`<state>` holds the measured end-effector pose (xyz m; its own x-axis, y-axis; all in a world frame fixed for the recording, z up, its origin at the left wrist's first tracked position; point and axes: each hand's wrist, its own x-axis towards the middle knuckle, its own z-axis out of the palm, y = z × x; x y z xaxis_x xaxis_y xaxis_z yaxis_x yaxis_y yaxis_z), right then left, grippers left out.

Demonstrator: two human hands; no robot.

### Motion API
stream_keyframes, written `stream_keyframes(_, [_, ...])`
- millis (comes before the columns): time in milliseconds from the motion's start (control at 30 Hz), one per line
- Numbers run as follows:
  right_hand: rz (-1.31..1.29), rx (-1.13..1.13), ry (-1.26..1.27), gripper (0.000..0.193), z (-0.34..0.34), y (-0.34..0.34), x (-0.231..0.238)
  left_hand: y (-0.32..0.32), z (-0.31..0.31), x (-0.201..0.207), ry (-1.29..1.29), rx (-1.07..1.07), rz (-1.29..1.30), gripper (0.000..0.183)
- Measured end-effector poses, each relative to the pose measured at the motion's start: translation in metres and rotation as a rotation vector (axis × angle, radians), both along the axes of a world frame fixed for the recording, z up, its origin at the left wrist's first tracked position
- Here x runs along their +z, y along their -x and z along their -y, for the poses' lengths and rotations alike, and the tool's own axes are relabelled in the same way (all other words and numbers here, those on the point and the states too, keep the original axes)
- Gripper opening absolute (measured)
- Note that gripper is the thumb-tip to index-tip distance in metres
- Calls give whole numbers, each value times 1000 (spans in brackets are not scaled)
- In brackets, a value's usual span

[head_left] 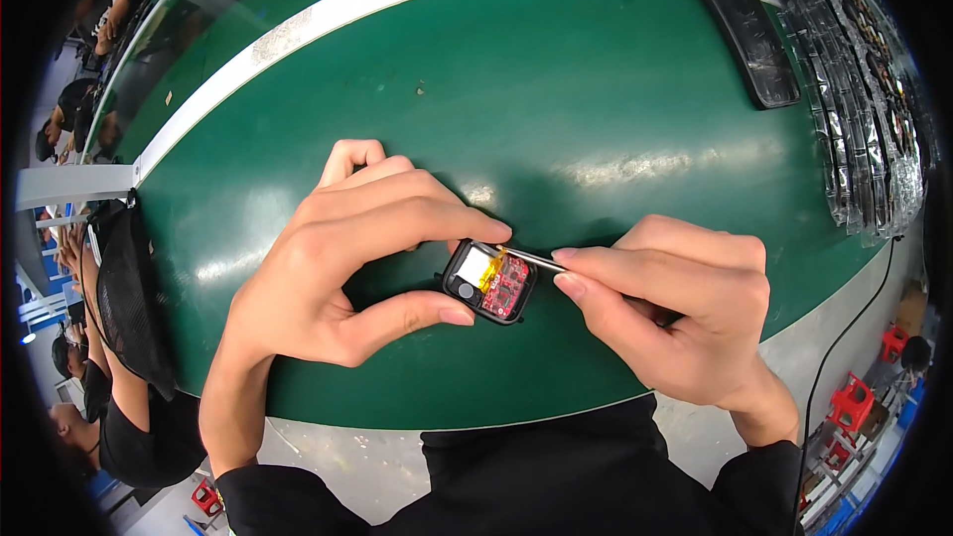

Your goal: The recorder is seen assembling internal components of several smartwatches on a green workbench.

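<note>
Clearly, the small black device case (489, 282) was a light and delicate thing: it lay open on the green work surface (556, 89), near its front edge and just ahead of the person, showing a red circuit board (508, 285), a white block and a strip of yellow tape (489, 269) inside. Such a piece would probably shift at the slightest push, and the bare board and tape looked easy to damage, so the sound place to hold it seemed to be the stiff outer rim, never the parts within. The left hand (338, 268) did just that; it arched over the surface with the wrist raised, forefinger curled across the far edge of the case and thumb pressed to the near edge, pinching it steady between them while the other fingers tucked behind. The right hand (675, 313) came in from the right, low and nearly flat, thumb and forefinger closed on thin metal tweezers (531, 258) whose tips met the yellow tape at the top of the case. A long black tray (740, 25) and a row of clear bagged parts (859, 109) lay well apart at the far right.
</note>
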<state>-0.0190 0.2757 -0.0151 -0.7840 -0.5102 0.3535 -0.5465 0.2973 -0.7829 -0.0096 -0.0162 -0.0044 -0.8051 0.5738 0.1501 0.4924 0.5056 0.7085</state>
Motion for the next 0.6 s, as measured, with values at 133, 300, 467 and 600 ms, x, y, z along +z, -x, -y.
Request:
stream_keyframes(133, [54,19,10,16,-2,0,1,1,0,1,11,-22,9,57])
stream_keyframes(300, [51,30,-4,16,-2,0,1,0,0,4,58,-22,0,57])
stream_keyframes(467, [0,29,17,15,2,-1,-4,-1,-1,4,61,-15,-6,57])
stream_keyframes(600, [-6,37,-8,21,0,0,-6,-1,-4,4,84,-8,-22,54])
